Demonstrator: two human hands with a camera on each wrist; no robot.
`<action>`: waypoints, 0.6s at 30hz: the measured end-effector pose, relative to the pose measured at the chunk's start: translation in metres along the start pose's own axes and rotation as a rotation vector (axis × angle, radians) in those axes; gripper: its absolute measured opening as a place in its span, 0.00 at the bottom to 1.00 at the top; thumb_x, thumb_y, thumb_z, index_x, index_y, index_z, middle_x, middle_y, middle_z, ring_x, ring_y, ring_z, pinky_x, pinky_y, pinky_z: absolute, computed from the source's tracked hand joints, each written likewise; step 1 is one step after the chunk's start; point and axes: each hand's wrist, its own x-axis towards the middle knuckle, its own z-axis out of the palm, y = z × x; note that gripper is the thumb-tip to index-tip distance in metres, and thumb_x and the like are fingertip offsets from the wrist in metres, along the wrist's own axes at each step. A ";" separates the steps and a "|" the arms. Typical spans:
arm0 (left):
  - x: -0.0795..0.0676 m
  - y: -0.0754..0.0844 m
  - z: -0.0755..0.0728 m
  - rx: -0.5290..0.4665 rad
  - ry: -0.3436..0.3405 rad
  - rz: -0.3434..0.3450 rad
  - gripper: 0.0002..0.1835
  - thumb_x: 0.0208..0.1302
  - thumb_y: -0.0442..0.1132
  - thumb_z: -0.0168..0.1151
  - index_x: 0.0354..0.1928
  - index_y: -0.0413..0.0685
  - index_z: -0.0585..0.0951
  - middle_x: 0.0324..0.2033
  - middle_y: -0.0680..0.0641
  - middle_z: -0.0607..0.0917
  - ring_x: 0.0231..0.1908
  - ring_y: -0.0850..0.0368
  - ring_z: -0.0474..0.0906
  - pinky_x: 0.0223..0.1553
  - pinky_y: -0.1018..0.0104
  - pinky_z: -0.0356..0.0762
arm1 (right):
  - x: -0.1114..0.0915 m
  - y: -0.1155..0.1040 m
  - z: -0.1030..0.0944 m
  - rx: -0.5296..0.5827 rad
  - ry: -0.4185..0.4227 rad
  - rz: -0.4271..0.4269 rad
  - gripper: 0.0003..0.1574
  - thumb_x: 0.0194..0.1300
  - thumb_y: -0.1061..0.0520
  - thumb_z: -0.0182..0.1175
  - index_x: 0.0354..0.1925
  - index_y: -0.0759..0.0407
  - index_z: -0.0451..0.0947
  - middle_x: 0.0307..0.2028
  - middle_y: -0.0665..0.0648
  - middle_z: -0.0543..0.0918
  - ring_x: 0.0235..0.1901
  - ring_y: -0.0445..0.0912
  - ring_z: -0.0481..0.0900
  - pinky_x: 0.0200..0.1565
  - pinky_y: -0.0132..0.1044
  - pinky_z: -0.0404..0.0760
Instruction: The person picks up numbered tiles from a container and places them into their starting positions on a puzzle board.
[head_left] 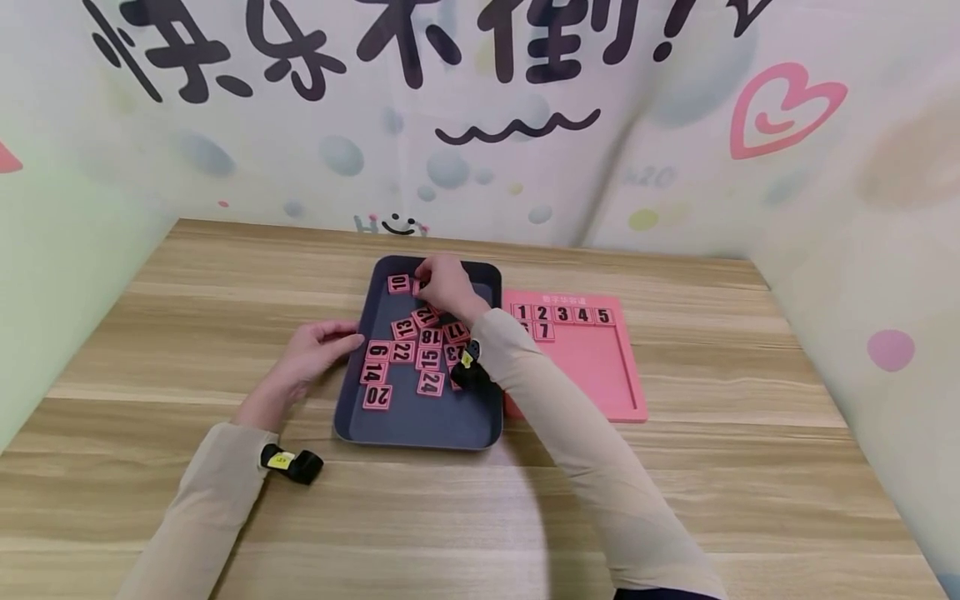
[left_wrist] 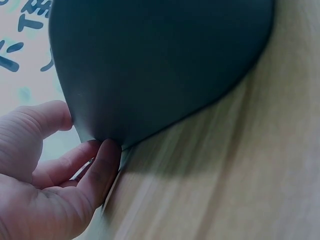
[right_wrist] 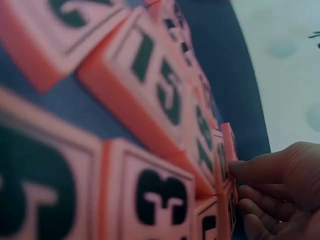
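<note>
A dark blue-grey tray (head_left: 397, 427) lies on the wooden table with pink number tiles scattered in it. At its left side my left hand (head_left: 311, 354) holds the edge; the left wrist view shows the thumb at the rim and fingertips (left_wrist: 109, 152) against the outer wall. My right hand (head_left: 450, 285) reaches over the tray's far end and pinches a number tile (head_left: 417, 288), whose number is mostly covered. In the right wrist view, the thumb touches a tile (right_wrist: 229, 140) beyond the 15 tile (right_wrist: 145, 80); the other fingers are bent.
Right of the tray sits a pink number puzzle board (head_left: 588, 375). Tiles 1 to 5 fill its top row, and a 7 tile (head_left: 544, 332) lies in the row below beside a partly hidden one. A printed cloth wall (head_left: 450, 183) stands behind the table (head_left: 247, 275).
</note>
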 end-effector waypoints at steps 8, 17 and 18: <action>-0.001 0.000 -0.001 -0.007 0.003 0.011 0.24 0.66 0.38 0.57 0.59 0.28 0.71 0.56 0.31 0.73 0.44 0.66 0.72 0.43 0.81 0.71 | 0.001 -0.001 -0.001 -0.058 -0.034 0.025 0.20 0.58 0.59 0.65 0.50 0.63 0.79 0.45 0.58 0.80 0.41 0.47 0.76 0.41 0.36 0.78; -0.001 -0.001 0.000 -0.008 0.004 0.005 0.24 0.66 0.38 0.57 0.59 0.28 0.70 0.56 0.31 0.73 0.46 0.65 0.72 0.43 0.81 0.71 | -0.004 -0.003 -0.006 -0.033 -0.032 0.055 0.17 0.56 0.58 0.67 0.45 0.62 0.80 0.41 0.57 0.81 0.35 0.47 0.76 0.33 0.34 0.76; -0.001 -0.001 0.000 -0.007 0.006 0.003 0.24 0.66 0.38 0.57 0.59 0.28 0.70 0.56 0.31 0.73 0.46 0.65 0.72 0.43 0.81 0.71 | -0.006 -0.003 -0.008 -0.020 -0.032 0.051 0.17 0.56 0.58 0.66 0.45 0.62 0.80 0.41 0.57 0.80 0.35 0.46 0.76 0.33 0.33 0.76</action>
